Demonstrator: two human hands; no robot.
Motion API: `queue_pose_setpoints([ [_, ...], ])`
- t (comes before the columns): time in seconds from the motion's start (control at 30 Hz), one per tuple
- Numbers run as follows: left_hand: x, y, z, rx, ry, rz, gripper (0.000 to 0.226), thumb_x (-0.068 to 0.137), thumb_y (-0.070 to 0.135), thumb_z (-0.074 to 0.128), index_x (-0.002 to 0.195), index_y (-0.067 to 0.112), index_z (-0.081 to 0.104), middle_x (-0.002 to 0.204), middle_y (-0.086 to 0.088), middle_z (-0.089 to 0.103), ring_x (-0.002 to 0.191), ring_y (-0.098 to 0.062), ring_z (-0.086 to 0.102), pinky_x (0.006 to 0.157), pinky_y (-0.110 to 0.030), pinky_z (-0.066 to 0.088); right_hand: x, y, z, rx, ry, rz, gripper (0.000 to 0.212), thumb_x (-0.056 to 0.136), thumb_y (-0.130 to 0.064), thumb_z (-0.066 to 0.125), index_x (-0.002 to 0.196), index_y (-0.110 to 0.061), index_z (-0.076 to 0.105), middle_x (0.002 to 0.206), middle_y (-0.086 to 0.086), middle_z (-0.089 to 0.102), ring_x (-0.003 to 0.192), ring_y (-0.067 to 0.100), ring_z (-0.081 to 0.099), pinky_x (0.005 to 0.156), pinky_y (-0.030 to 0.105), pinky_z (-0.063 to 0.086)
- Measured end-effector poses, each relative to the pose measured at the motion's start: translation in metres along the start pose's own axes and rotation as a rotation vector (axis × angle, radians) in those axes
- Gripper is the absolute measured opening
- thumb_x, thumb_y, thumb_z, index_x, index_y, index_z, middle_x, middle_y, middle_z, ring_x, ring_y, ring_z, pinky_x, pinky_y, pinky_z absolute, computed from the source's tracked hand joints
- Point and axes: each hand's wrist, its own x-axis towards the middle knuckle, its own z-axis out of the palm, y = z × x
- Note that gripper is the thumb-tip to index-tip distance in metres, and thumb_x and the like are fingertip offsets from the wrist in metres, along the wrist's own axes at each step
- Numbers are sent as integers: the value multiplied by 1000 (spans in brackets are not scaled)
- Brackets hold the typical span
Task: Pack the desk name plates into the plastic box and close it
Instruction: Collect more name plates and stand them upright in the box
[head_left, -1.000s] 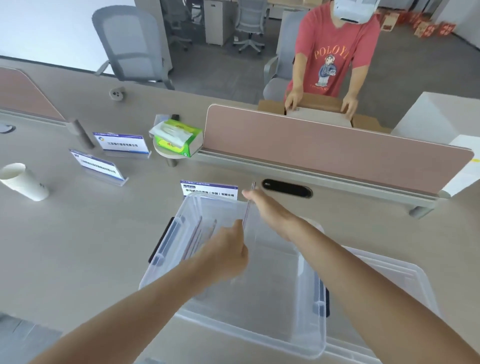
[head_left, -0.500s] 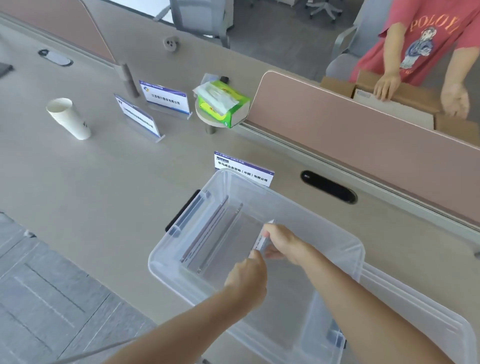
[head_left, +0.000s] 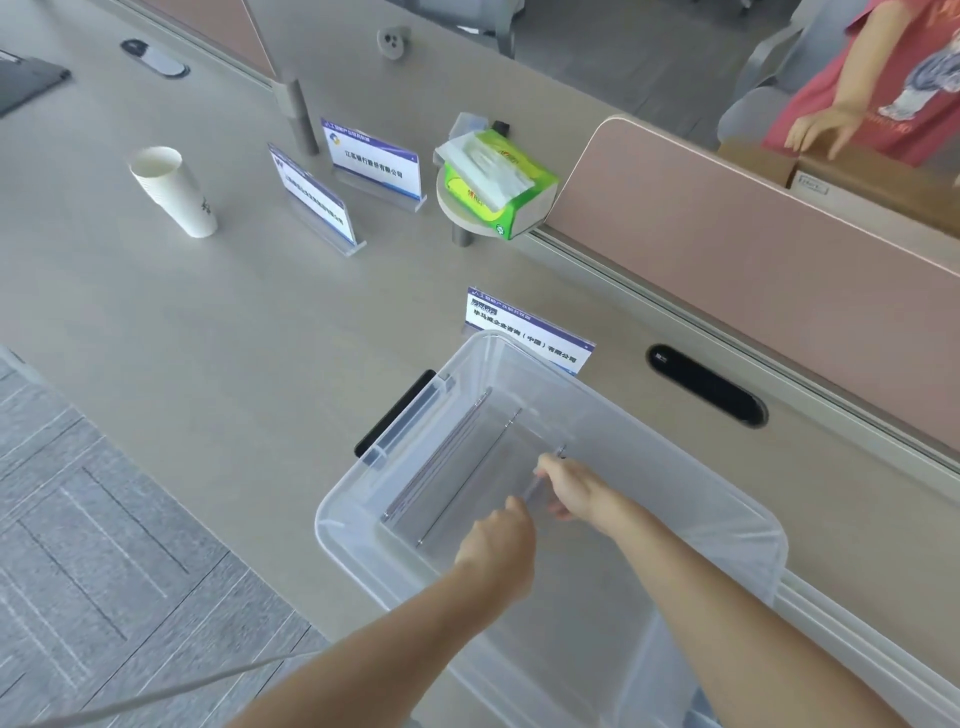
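Observation:
A clear plastic box (head_left: 758, 525) with a black side latch sits open on the desk. Two name plates (head_left: 457, 467) stand on edge inside it near the left wall. Both hands reach down into the box and hold a third plate (head_left: 543, 478) on edge between them: my left hand (head_left: 498, 545) at its near end, my right hand (head_left: 569, 491) at its far end. Just behind the box stands a name plate (head_left: 530, 332) with blue-edged card. Two more plates, one (head_left: 311, 200) beside the other (head_left: 371, 161), stand further back left. The lid (head_left: 857, 623) lies under the box's right side.
A white paper cup (head_left: 174, 189) stands at the left. A green tissue pack (head_left: 496, 179) rests on a small round stand. A pink divider (head_left: 753, 244) runs along the desk's far side, and another person holds a cardboard box (head_left: 852, 176) beyond it. A black cable slot (head_left: 704, 384) lies right of the box.
Both hands lowered the held plate from above the box rim down into the box. The view swung down and to the left.

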Motion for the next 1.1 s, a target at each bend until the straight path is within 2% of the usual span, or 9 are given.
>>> queue_pose_setpoints([
  [0.13,3,-4,-4,14,-2,-17,33,90,0,51,121,6,41,89,-6,50,111,-34,60,75,-37,47,9,-4,5,38,-4,-11,57,63,-44,42,107,-12,61,79,1,43,79,25,51,74,33,44],
  [0.27,7,-9,-5,-17,16,-66,36,87,0,56,118,8,38,116,-12,61,111,-34,61,71,-34,43,19,-4,10,78,-16,-34,65,68,-45,44,117,-5,61,91,5,47,83,27,57,77,34,45],
  [0.37,10,-13,-7,4,35,-50,36,88,1,56,119,7,38,115,-12,62,110,-33,62,70,-33,43,22,-5,12,73,-14,-51,42,80,-45,48,107,-16,61,100,4,50,90,31,64,85,38,50],
  [0.5,10,-14,-7,-19,25,-56,35,87,0,55,116,8,39,112,-12,62,106,-33,63,67,-33,43,22,-7,12,69,-21,-28,45,62,-47,46,95,-18,59,88,1,49,85,30,63,84,37,50],
  [0.6,10,-13,-7,-18,24,-63,34,88,1,56,116,8,38,112,-12,61,105,-33,63,66,-34,44,23,-7,10,68,-23,-28,50,63,-46,47,101,-15,58,91,1,50,86,29,64,85,37,51],
  [0.73,7,-10,-12,17,19,-73,37,87,-1,57,119,7,39,116,-12,60,109,-32,62,68,-33,44,21,-6,6,70,-29,-9,35,88,-40,54,114,-17,58,117,4,49,99,29,67,91,39,51],
  [0.83,0,-9,-23,35,37,-60,36,88,1,57,120,7,41,119,-11,58,111,-31,61,69,-32,44,10,-8,-1,0,8,-15,39,91,-47,56,115,-17,54,120,3,51,99,26,67,92,40,51],
  [0.97,-15,-4,-49,-95,83,-27,23,84,7,56,101,11,42,99,-9,51,105,-33,58,69,-39,47,-18,-16,-16,-22,94,-72,53,88,-59,53,118,-15,59,118,4,58,81,20,65,80,34,51],
  [1.1,-22,-10,-70,-140,227,107,16,85,10,45,97,14,54,94,-4,55,95,-30,60,65,-34,47,-54,-25,-29,17,166,-178,28,94,-47,55,105,-23,65,96,3,65,72,19,64,70,29,49],
])
